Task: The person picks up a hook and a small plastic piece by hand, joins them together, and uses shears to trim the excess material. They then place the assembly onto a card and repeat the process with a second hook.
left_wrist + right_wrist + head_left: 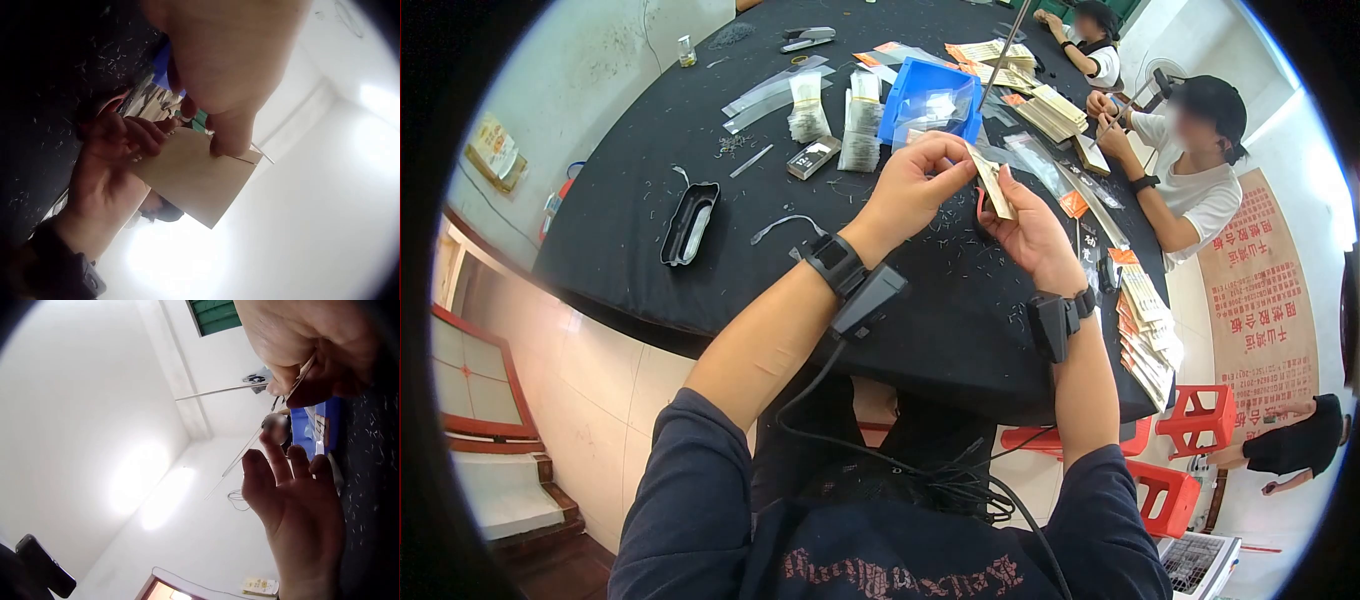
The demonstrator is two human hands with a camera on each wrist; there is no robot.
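My right hand (1032,232) grips a cream card (194,169), its thumb lying along the near face in the head view. In the right wrist view that card (302,380) shows nearly edge-on between the thumb and fingers of the right hand (312,344). My left hand (920,190) is raised at the card's far end, fingertips overlapping its edge in the left wrist view. The left hand (306,519) has its fingers spread apart in the right wrist view. A red curved piece (980,203) shows beside the right fingers, partly hidden.
Behind the hands stands a blue bin (920,95) with clear bags. Small packets (807,110), a small box (813,158), a black case (690,225) and a stapler (807,38) lie on the black-covered table. Stacked cards (1145,320) line the right edge. People (1190,190) sit on the right.
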